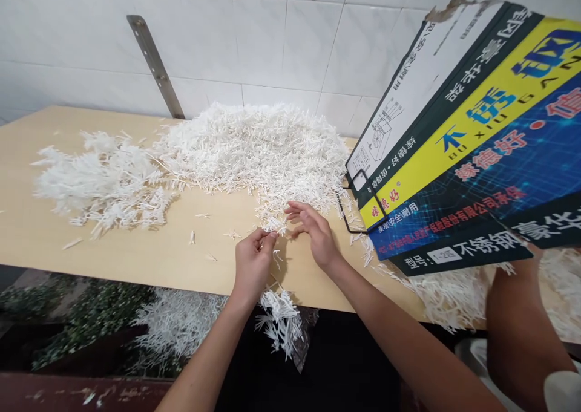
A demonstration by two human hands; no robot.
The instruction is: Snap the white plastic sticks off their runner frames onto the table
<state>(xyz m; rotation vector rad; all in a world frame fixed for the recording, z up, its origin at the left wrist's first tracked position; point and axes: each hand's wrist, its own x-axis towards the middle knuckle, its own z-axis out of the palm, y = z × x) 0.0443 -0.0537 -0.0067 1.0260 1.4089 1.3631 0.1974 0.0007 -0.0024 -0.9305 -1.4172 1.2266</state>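
Note:
My left hand is closed in a pinch, thumb against the fingers, on a small white branched plastic piece. To its right, my right hand is open, with its fingers apart and their tips close to that piece. Just beyond both hands rises a large heap of similar white plastic pieces. Below my hands, a bunch of white plastic sprigs hangs at the front edge of the wooden table. A few loose bits lie on the tabletop left of my left hand.
A smaller white heap lies on the left. A printed cardboard box with a black wire frame stands at right. Behind it show another person's arm and more white pieces. Green artificial foliage is below the table.

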